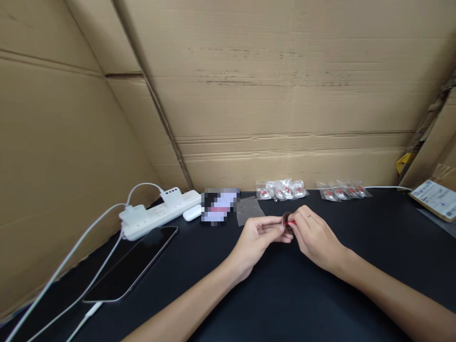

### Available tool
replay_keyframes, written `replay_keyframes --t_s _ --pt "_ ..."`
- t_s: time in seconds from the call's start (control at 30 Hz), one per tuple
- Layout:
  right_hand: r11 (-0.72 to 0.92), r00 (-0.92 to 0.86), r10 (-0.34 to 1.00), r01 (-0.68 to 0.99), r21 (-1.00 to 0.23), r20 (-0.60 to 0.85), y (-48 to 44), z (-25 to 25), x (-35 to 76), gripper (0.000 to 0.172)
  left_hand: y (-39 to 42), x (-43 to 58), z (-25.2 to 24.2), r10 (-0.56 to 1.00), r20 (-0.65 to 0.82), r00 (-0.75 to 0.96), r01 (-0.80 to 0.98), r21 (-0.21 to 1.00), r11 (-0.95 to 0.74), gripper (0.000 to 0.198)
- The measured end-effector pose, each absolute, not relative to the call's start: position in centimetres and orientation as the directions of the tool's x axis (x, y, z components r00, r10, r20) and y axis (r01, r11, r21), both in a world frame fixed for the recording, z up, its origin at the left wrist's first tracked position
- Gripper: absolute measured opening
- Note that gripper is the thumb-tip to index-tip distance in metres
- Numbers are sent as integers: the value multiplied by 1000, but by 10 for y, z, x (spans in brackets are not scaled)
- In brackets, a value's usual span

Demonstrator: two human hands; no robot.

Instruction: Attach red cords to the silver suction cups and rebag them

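Both of my hands meet over the middle of the black table [320, 304]. My left hand [258, 237] and my right hand [313, 235] pinch one small round metal piece with a red part [288, 221] between their fingertips, held just above the table. An empty clear plastic bag [249, 209] lies flat right behind my left hand. Two groups of small clear bags with red-and-white pieces lie along the back wall, one group [281, 190] straight behind my hands and another [342, 191] to the right.
A white power strip [160, 213] with plugged chargers and cables sits at the left, a white earbud case [192, 212] beside it. A dark phone [131, 263] lies on a cable. Cardboard walls [267, 95] enclose the table. A labelled carton [436, 197] stands far right.
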State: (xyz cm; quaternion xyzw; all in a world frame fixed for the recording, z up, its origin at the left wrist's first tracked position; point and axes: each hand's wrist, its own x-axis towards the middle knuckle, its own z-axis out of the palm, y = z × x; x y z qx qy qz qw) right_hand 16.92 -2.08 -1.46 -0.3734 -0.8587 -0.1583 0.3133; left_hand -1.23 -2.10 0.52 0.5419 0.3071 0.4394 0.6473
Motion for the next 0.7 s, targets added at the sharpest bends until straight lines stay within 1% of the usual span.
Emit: replay_keyframes --t_s 0.1,0.3,0.47,0.6,0.7 --pt "669 -528 533 741 52 662 -21 -15 169 22 -21 -13 5 898 78 433 -271 961 47 30" --pt "718 -495 570 688 -105 656 -21 -15 170 20 -20 -14 3 910 60 411 -287 956 67 31" --pt "699 -444 621 687 -199 646 -24 -15 169 17 -20 -13 5 915 62 399 -239 970 38 33" --pt "686 -414 637 689 -233 650 -25 -17 166 15 -19 -13 4 913 79 400 -167 986 -12 33" --pt "720 -446 613 656 -228 653 -25 -18 167 15 -19 -14 4 913 95 396 -161 986 -33 29"
